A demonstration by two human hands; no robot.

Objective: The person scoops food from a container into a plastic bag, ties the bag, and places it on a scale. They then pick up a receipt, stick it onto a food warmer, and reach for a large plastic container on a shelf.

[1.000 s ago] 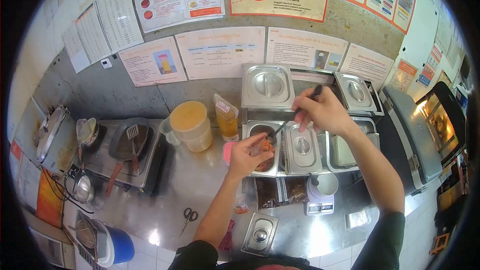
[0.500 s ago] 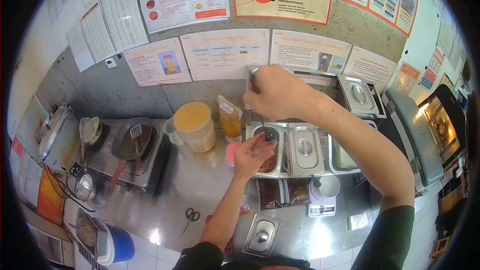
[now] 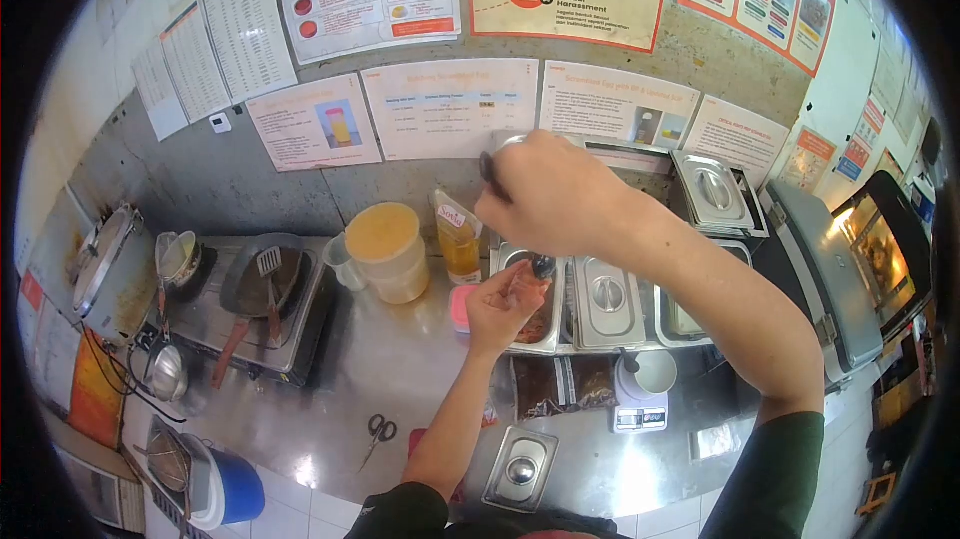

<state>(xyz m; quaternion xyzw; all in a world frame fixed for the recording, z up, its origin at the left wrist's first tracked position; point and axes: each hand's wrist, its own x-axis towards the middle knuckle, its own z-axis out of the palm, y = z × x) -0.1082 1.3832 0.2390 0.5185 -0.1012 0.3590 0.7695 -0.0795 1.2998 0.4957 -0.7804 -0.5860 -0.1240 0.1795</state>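
- Left grip [image 3: 498,314]: fingers pinching a clear bag [image 3: 529,289] with reddish contents, held up over the near-left part of the open pan.
- Right grip [image 3: 535,189]: fingers curled around the black handle of a spoon [image 3: 543,267], the hand high above the pan and the spoon pointing down.
- The spoon's dark head is at the bag's mouth, close to the left fingertips; whether it touches the bag, I cannot tell.
- Open pan [image 3: 557,324]: steel, with reddish food [image 3: 542,327] inside, partly hidden by the left hand.
- To its right, a covered pan [image 3: 609,304]; the right forearm passes above the row of pans.
- In front of the pans, dark packs [image 3: 540,386] lie flat; beside them stands a scale [image 3: 641,417] bearing a white bowl [image 3: 656,372].
- Left of the open pan: a pink-topped box [image 3: 460,308], an oil pouch [image 3: 458,244] and a jug [image 3: 384,254].
- Nearer the person, a loose lid [image 3: 520,471] lies on the steel surface [image 3: 365,364], right of the left forearm; scissors [image 3: 378,432] lie left of it.
- Far left, a frying pan [image 3: 243,276] sits on the stove [image 3: 298,344], a spatula [image 3: 269,262] resting in it.
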